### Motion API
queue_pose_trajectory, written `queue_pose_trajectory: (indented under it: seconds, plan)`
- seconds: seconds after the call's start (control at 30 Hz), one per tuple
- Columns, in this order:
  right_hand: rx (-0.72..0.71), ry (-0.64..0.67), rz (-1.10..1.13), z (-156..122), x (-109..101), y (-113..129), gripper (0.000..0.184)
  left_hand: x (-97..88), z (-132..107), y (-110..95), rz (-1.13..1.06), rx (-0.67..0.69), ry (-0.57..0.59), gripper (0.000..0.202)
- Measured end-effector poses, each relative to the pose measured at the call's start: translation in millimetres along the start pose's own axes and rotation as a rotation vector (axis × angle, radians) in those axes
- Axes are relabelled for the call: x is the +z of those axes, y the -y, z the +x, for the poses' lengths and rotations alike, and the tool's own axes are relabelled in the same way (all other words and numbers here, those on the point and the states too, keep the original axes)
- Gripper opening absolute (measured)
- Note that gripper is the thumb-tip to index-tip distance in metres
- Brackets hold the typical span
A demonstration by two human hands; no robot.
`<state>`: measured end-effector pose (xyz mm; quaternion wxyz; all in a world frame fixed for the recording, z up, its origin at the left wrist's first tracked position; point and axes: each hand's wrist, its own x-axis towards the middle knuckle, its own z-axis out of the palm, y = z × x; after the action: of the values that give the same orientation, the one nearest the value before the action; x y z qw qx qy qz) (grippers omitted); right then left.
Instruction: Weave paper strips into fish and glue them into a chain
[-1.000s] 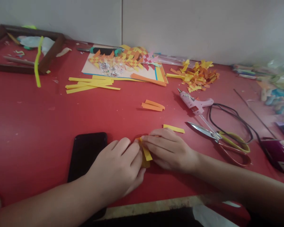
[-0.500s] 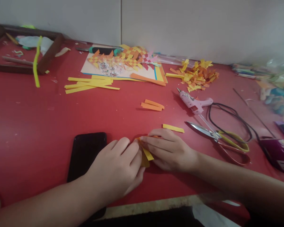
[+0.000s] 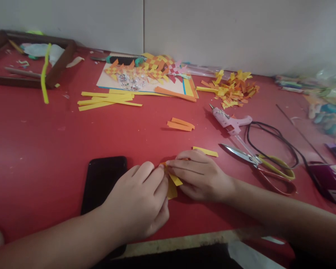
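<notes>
Near the table's front edge, my left hand (image 3: 145,198) and my right hand (image 3: 198,175) meet around yellow and orange paper strips (image 3: 174,180). Both hands pinch the strips where they cross; my fingers hide most of the crossing. Two yellow ends stick out below, between the hands. Just beyond my right hand lies a loose yellow strip (image 3: 205,151). Farther back are a few short orange strips (image 3: 180,124). A black phone (image 3: 103,183) lies flat beside my left hand, partly under the forearm.
Scissors (image 3: 240,154) and a pink glue gun (image 3: 230,121) with a black cord lie to the right. Yellow strips (image 3: 106,100), woven paper pieces (image 3: 154,69) and paper scraps (image 3: 238,89) spread along the back. A brown frame (image 3: 19,81) is at the left, a purple device (image 3: 327,183) at the right.
Hardly anything differs. Both hands keep their pinch on the paper strips, with a slight shift of the fingers; the lower yellow end shows a little more.
</notes>
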<state>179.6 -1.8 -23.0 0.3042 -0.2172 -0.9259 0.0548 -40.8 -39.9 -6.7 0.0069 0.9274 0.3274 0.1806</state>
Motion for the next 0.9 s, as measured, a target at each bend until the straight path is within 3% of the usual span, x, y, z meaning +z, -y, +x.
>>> queue_pose_trajectory:
  seconds: [0.47, 0.9]
  plan:
    - [-0.021, 0.058, -0.133, 0.3, -7.0, -0.2, 0.02, -1.3, 1.4, -0.4, -0.001, 0.004, -0.002, 0.035]
    - [0.043, 0.038, -0.05, -1.4, -5.9, 0.4, 0.021, -2.0, -3.0, 1.1, -0.001, 0.024, -0.005, 0.042]
